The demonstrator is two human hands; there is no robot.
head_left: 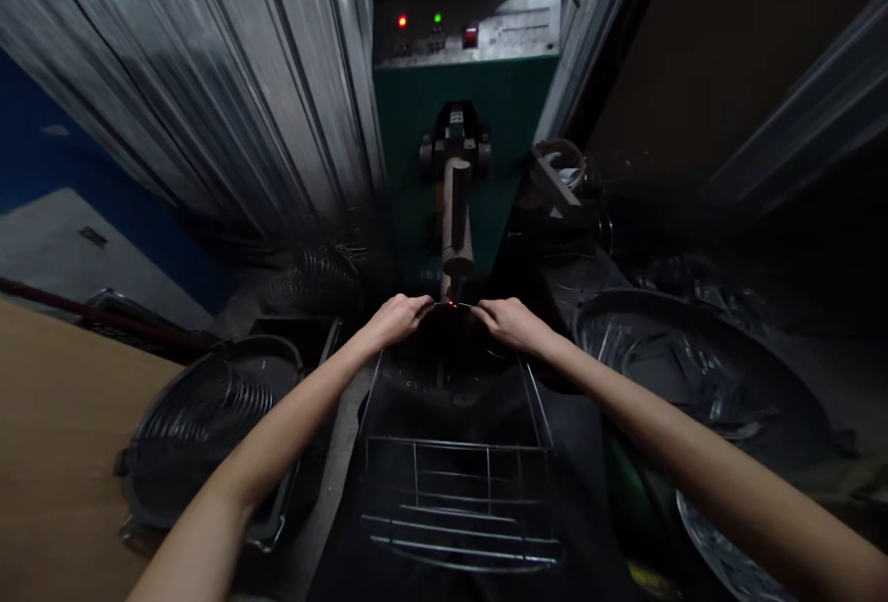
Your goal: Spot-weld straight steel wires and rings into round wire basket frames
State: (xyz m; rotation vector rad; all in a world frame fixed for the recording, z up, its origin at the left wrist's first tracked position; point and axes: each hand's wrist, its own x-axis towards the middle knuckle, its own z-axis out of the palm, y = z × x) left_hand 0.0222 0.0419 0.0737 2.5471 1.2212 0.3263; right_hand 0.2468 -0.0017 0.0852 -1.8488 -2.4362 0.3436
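My left hand [402, 318] and my right hand [510, 322] each pinch one side of a thin metal wire [439, 303]. Between the fingers the wire bows slightly under the tip of a spot welder's cylindrical arm [457, 214]. Small red glowing dots show where the wire meets that tip. Below my hands a wire rack [462, 447] with crossbars extends toward me. Its side wires rise toward both hands, but the dark hides whether they join the pinched wire.
The welder's green housing [409, 121] stands ahead, with red and green lights on top. At left a round dark tub [149, 482] holds wire rings. A larger tub [797, 380] at right holds metal pieces. Corrugated metal sheeting [277, 75] rises behind at left.
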